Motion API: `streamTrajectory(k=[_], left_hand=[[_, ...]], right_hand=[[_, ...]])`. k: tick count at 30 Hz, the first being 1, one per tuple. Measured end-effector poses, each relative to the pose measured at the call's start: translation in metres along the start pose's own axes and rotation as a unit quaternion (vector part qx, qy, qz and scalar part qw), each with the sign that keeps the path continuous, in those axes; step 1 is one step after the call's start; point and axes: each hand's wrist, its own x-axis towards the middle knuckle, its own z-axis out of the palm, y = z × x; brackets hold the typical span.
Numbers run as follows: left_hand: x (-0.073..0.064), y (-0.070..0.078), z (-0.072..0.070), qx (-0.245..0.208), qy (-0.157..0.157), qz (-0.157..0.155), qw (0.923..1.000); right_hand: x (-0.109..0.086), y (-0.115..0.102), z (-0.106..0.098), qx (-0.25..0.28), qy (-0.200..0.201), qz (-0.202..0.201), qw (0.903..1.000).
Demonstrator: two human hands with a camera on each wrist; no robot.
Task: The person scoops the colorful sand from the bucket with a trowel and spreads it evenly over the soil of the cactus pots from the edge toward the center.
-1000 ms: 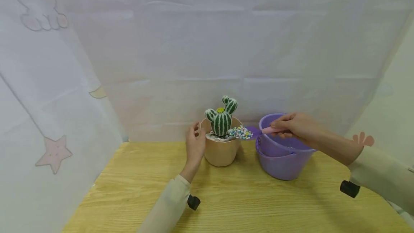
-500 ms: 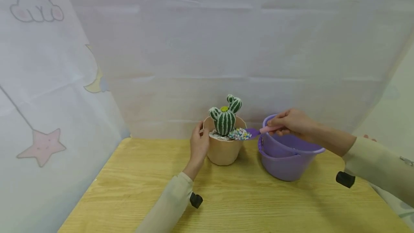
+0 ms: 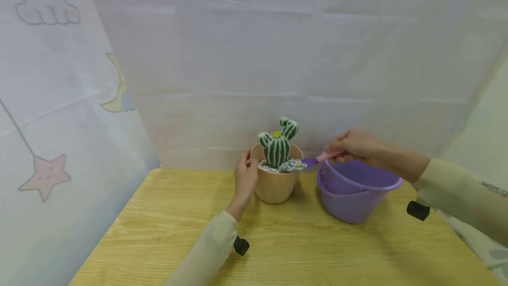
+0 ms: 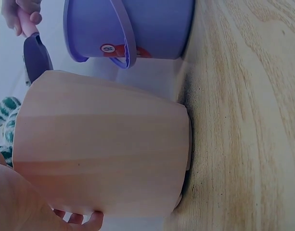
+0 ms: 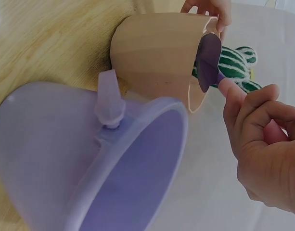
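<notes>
My right hand [image 3: 359, 144] grips the pink handle of a small toy shovel [image 3: 311, 162] with a purple blade. Its blade reaches over the right rim of a beige flower pot [image 3: 275, 189]. Multicoloured pebbles [image 3: 293, 165] lie heaped at the blade's front end; where blade and pot filling meet is hard to tell. A green-and-white knitted cactus [image 3: 276, 151] stands upright in the pot, with white material around its base. My left hand [image 3: 245, 178] holds the pot's left side, thumb near the rim and fingers [image 4: 89, 222] curved round its wall.
A purple bucket [image 3: 345, 206] stands right of the pot, beneath my right forearm, its handle hanging at the front. Both stand on a wood-grain table [image 3: 278, 250]. A pale sheet [image 3: 246, 56] hangs close behind them.
The shovel's handle has risen slightly and its blade tips further toward the pot. Its pebbles look lower and more spread out. My left hand stays on the pot; the head view has shifted slightly.
</notes>
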Motion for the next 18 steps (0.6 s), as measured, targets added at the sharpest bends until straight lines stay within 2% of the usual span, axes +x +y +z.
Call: streamTrajectory(k=[6,18], left_hand=[[-0.002,0.002,0.005,-0.002,-0.004,0.005,1.0000],[-0.002,0.003,0.011,0.001,0.008,0.003,1.0000]], right_hand=[[-0.001,-0.008,0.004,-0.011,-0.004,0.008,0.9999],[0.005,-0.010,0.010,0.039,-0.016,0.018,0.9989]])
